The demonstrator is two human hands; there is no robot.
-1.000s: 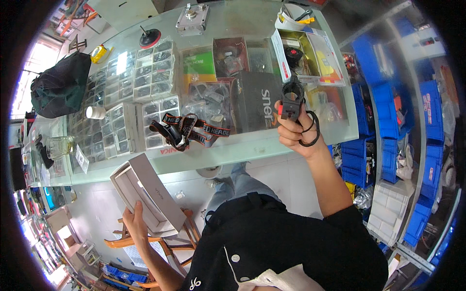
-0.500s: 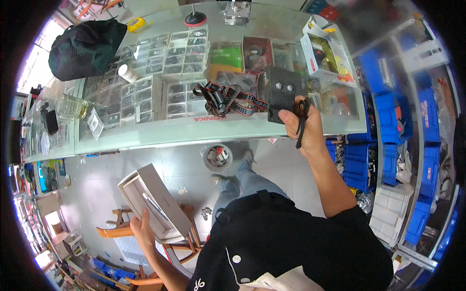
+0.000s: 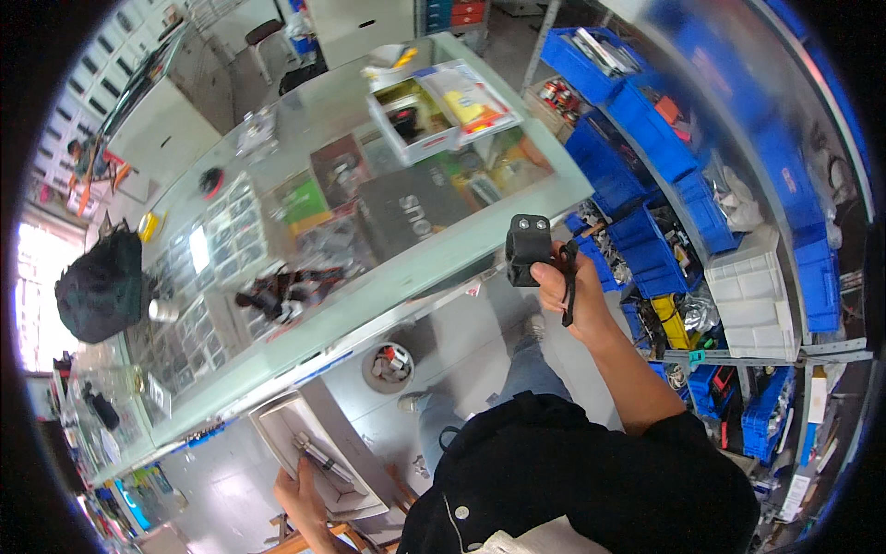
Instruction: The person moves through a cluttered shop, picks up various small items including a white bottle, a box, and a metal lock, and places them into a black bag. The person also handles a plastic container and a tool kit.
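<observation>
Beside counter (image 3: pixel 397 286) | right hand (image 3: pixel 578 294) raised — fingers gripping device (image 3: pixel 529 251) | left hand (image 3: pixel 302 497) low — gripping box (image 3: pixel 349 436)

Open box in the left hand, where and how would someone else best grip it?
Probably by the long right wall of the open box, coming from the right: that side looks free along its length, while the left hand holds the opposite side. Keep the opening facing up, since slim silvery contents lie inside.

Left hand (image 3: pixel 300 496): open box (image 3: pixel 355 445), long, pale. Right hand (image 3: pixel 570 288): black device (image 3: pixel 529 257), corded, off near right corner of counter (image 3: pixel 420 261). Atop: strap (image 3: pixel 300 287), near edge; yellow-lined box (image 3: pixel 429 149), far right corner.
</observation>
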